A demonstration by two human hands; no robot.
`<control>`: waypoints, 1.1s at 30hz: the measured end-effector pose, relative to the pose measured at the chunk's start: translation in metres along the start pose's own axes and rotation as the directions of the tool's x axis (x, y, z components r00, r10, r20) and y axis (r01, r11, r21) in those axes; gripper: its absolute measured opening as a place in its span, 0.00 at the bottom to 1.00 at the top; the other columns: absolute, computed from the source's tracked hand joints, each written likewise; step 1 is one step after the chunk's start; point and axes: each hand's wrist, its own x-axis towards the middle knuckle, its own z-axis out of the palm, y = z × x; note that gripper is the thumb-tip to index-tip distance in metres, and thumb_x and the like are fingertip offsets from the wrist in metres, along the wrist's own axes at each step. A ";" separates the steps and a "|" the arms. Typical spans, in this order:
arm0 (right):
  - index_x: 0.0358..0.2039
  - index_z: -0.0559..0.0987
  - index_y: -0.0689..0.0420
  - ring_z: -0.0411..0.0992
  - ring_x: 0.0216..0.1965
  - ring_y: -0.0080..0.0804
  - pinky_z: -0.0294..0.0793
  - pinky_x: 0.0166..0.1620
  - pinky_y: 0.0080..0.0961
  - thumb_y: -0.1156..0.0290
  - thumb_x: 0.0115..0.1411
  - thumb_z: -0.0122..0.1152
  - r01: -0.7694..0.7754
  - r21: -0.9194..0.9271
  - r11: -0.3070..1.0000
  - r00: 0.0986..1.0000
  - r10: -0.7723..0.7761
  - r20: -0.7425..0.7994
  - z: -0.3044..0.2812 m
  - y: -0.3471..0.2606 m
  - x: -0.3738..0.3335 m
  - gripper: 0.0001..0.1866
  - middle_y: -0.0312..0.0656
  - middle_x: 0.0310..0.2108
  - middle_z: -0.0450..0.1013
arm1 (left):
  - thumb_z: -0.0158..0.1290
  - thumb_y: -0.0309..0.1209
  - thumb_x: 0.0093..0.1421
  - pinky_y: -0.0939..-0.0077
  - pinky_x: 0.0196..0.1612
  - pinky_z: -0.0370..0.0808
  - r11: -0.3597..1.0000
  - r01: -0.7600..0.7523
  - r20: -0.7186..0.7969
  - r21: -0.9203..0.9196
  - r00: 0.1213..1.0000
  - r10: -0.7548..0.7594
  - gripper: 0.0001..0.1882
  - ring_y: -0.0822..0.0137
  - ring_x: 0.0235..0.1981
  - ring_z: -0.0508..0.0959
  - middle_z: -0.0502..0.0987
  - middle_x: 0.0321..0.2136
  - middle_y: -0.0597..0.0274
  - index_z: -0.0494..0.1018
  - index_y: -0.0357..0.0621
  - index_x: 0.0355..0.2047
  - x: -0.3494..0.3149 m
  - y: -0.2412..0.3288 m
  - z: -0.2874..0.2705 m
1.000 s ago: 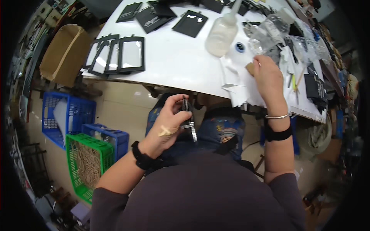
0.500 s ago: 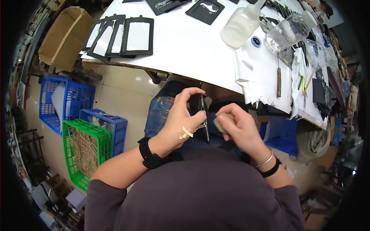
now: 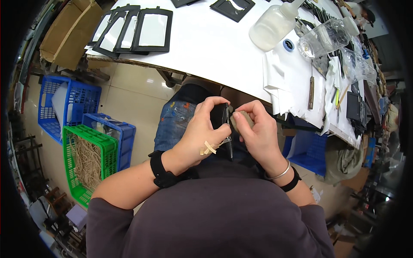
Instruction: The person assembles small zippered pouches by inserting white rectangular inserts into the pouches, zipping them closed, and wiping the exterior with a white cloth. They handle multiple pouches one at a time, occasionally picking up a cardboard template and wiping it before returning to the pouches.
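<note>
Above my lap, my left hand (image 3: 194, 135) pinches a thin black piece (image 3: 219, 116) between its fingers and thumb. The piece stands nearly on edge, and a dark ridged strip with a metallic shine (image 3: 230, 151) runs down its right side; its exact kind is unclear. Close by on the right, my right hand (image 3: 263, 131) is closed on a small tan-grey block (image 3: 246, 116), mostly hidden by the fingers. The block is very near the ridged side; whether they touch cannot be told. Taped strips cross the back of my left hand.
Ahead is a white-topped table (image 3: 206, 47) with black frames (image 3: 152, 30) at left. A squeeze bottle (image 3: 271, 28), a clear jar (image 3: 325, 38) and a wooden-handled tool (image 3: 311, 92) lie at right. Left on the floor stand a green crate (image 3: 111, 150) of cord and blue crates (image 3: 88, 96).
My right hand has moved left and slightly up with the block, closer to the black piece. The left hand keeps its grip almost in place. The view has shifted a little.
</note>
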 end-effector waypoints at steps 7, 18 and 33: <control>0.31 0.70 0.61 0.71 0.20 0.35 0.68 0.25 0.26 0.71 0.56 0.57 0.033 -0.074 0.997 0.999 -0.031 0.027 -0.005 0.004 -0.013 0.07 0.45 0.18 0.70 | 0.48 0.19 0.51 0.87 0.23 0.63 0.995 -0.004 0.038 0.100 0.999 0.000 0.23 0.83 0.25 0.65 0.67 0.31 0.65 0.62 0.45 0.49 -0.002 0.007 0.002; 0.30 0.70 0.62 0.70 0.20 0.29 0.68 0.25 0.24 0.72 0.56 0.57 -0.026 -0.039 0.999 0.999 0.027 0.037 -0.010 0.009 -0.012 0.07 0.43 0.19 0.71 | 0.48 0.20 0.52 0.87 0.27 0.65 0.995 -0.003 0.091 0.095 0.996 -0.005 0.23 0.81 0.28 0.65 0.67 0.32 0.65 0.62 0.44 0.49 -0.001 0.005 0.002; 0.31 0.70 0.62 0.70 0.20 0.34 0.67 0.25 0.24 0.71 0.57 0.56 -0.031 -0.055 0.998 0.991 0.037 0.125 -0.016 0.002 -0.009 0.07 0.44 0.19 0.70 | 0.49 0.20 0.51 0.86 0.31 0.67 0.999 -0.012 0.107 0.044 0.994 0.007 0.23 0.80 0.32 0.65 0.66 0.32 0.64 0.63 0.44 0.49 0.000 -0.001 0.003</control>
